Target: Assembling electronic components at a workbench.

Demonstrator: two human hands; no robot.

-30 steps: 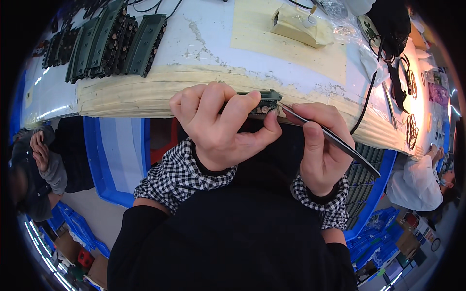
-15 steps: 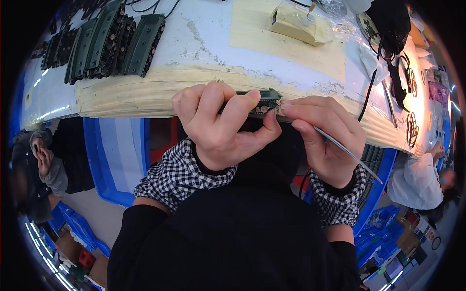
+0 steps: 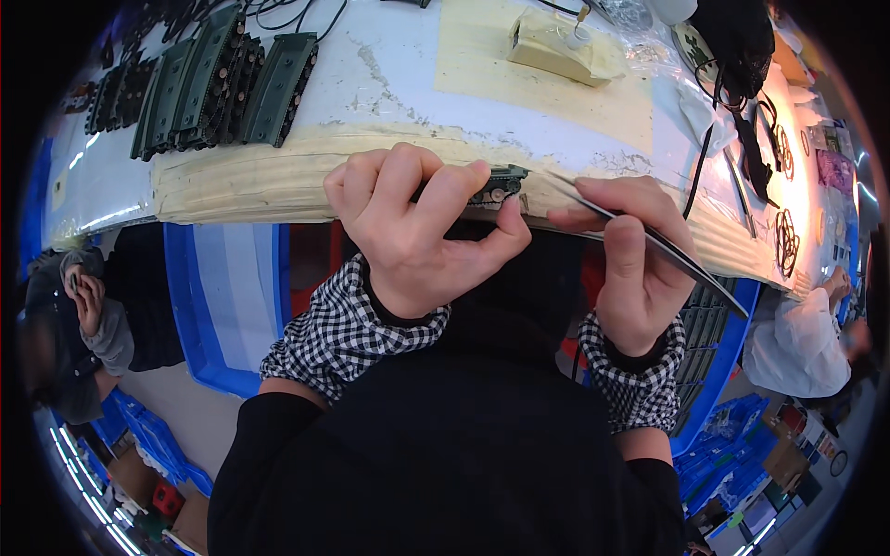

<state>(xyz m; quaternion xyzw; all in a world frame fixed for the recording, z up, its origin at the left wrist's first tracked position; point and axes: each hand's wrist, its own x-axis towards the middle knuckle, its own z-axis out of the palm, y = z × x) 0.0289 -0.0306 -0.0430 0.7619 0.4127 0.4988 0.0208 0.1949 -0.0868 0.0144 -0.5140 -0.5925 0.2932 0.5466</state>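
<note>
Between the thumb and forefinger of my left hand (image 3: 417, 232) is a dark green model tank hull (image 3: 499, 183) with small wheels along its side. Much of the hull is hidden behind the fingers, and it is held at the table's front edge. My right hand (image 3: 644, 255) grips a pair of thin metal tweezers (image 3: 667, 248) with its thumb and fingers. The tweezers' points lean up and left, a short gap to the right of the hull. No part can be made out between those points.
Several green hull parts with wheels (image 3: 199, 88) stand at the table's left. A cream block (image 3: 565, 48) lies at the back. Black cables (image 3: 786, 243) and a black bag (image 3: 737, 46) are at right. Below the edge is a blue tray (image 3: 227, 306). Other people sit at both sides.
My right hand has drawn back from the hull's end, and the tweezers have turned with their points now showing. My left hand has shifted slightly, still holding the hull.
</note>
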